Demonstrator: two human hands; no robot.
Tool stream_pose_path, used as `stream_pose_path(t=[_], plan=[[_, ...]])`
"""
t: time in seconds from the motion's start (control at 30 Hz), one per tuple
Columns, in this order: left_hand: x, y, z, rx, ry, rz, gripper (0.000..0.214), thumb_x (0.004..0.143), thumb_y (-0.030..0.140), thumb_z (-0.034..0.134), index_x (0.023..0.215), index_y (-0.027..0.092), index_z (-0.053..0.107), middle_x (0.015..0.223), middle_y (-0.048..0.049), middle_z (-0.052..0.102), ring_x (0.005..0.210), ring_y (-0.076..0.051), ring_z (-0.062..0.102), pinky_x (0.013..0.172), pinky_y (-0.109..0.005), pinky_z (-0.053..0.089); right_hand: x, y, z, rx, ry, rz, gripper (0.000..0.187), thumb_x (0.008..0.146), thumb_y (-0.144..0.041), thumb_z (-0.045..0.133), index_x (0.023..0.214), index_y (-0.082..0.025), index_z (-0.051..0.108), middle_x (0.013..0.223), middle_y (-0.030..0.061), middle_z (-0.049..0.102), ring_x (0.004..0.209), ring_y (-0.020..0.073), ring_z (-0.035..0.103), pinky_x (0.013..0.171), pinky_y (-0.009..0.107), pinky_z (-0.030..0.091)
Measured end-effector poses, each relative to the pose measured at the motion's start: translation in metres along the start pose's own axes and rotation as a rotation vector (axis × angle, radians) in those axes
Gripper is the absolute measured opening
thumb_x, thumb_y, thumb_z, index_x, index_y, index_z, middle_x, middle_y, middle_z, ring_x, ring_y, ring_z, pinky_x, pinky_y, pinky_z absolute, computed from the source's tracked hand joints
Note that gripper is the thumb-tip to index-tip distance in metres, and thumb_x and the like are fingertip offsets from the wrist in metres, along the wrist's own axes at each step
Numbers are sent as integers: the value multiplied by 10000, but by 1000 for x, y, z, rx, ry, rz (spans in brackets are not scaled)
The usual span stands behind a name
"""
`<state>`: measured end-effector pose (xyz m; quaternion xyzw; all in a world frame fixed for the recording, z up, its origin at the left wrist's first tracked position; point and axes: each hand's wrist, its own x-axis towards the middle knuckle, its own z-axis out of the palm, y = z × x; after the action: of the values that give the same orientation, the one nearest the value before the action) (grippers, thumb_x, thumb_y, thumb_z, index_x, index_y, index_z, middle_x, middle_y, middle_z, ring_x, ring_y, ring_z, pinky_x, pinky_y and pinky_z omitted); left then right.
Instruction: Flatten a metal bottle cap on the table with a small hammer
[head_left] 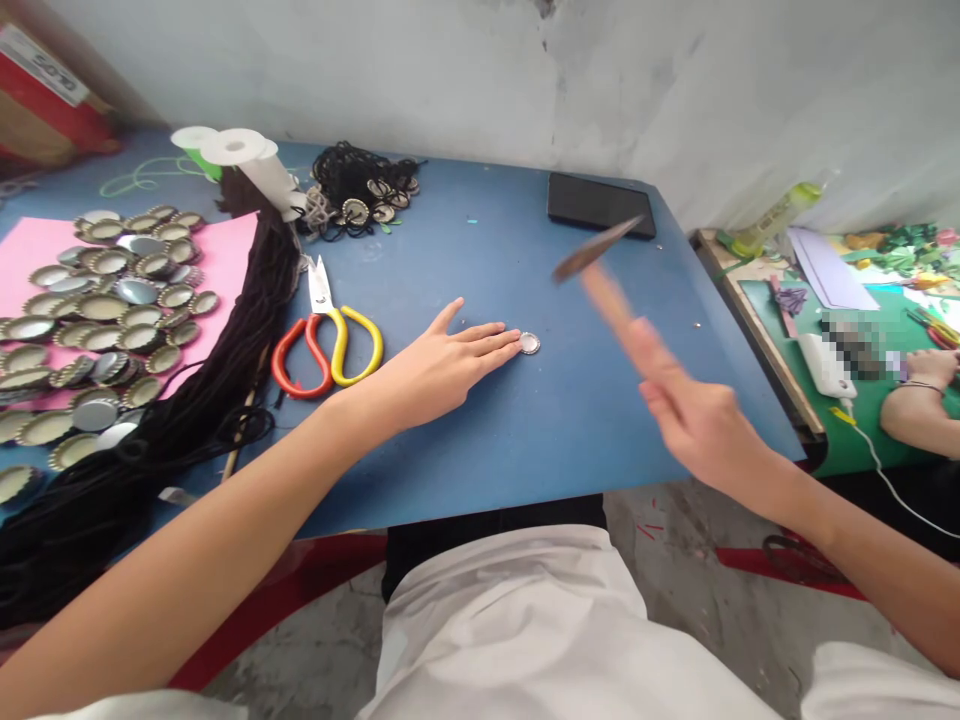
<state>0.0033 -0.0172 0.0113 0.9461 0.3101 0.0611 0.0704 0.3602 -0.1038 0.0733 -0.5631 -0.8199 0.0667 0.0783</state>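
My left hand (450, 362) lies flat on the blue table, fingers stretched out, its fingertips touching the edge of a bottle cap (530, 343). Whether a cord runs under those fingers I cannot tell. Raised to the right of the cap, my right hand (694, 415) is wrapped round the wooden handle of a hammer (611, 290). The hammer's metal head is up in the air and slightly blurred. Scissors (328, 335) with one red and one yellow handle rest beside my left wrist, blades slightly apart.
Many bottle caps (105, 308) cover a pink sheet (236, 255) at left. Black cords (259, 270) run alongside. Behind are white spools (259, 170) and corded caps (360, 190). A black phone (600, 205) lies far right. Another person's arm (926, 405) rests at a green table (862, 440).
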Motion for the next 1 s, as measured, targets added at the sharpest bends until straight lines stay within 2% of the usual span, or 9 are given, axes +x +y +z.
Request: stream_pose_path(t=[0.1,0.17,0.27,0.43,0.47,0.63,0.8,0.83,1.0], plan=[[0,-1,1,4,-2,-1,917,964,-61,394,1820,267,396,1809,-97,487,1714,-282,453,1454,-703,94,3,2,0,-6,-205,-63,671,1182,-311,360,1852,-264,353,575,-40,623,429,207,542,522,307,385],[0,-1,1,5,-5,-6,917,960,-67,382,1815,265,408,1807,-88,491,1713,-274,455,1456,-698,92,4,1,-6,12,-139,-52,671,1187,-321,378,1856,-297,339,617,-39,660,447,197,554,548,305,428],[0,0,0,6,-22,-16,904,957,-74,359,1805,235,425,1819,-93,472,1714,-277,453,1453,-710,89,2,-2,-10,54,24,-8,668,1194,-351,365,1856,-264,339,726,11,752,512,211,583,606,330,518],[0,1,-1,5,-22,-12,913,950,-67,387,1806,249,426,1813,-93,482,1718,-273,447,1457,-697,92,3,2,-2,78,-204,-10,665,1188,-333,374,1850,-270,359,573,-39,633,443,218,554,518,312,439],[0,1,-1,4,-20,-11,919,948,-68,387,1808,256,421,1811,-89,487,1717,-268,449,1458,-693,94,3,4,-2,70,-207,-20,662,1188,-336,385,1846,-272,369,561,-45,616,433,215,544,520,311,434],[-1,-1,0,-8,-10,-5,942,952,-66,385,1825,287,380,1829,-72,460,1721,-267,442,1456,-704,77,1,5,-3,82,39,37,665,1199,-370,345,1853,-249,349,715,7,748,491,209,549,598,334,515],[-1,0,0,-6,-18,-8,896,957,-61,381,1800,238,438,1816,-97,473,1719,-282,444,1454,-711,82,7,6,6,75,-221,-21,660,1194,-336,368,1849,-260,360,621,-32,681,453,210,565,549,303,436],[-1,0,0,-6,-19,-11,892,959,-61,378,1798,234,441,1816,-98,474,1718,-284,447,1453,-712,87,8,7,4,71,-222,-26,658,1194,-333,379,1848,-267,363,615,-40,668,453,203,558,555,298,436],[-2,-1,1,-15,-3,-1,922,967,-63,378,1824,275,383,1824,-82,464,1718,-276,447,1453,-714,81,5,10,-3,102,24,20,653,1200,-352,369,1844,-245,371,779,18,786,514,199,572,627,320,531]])
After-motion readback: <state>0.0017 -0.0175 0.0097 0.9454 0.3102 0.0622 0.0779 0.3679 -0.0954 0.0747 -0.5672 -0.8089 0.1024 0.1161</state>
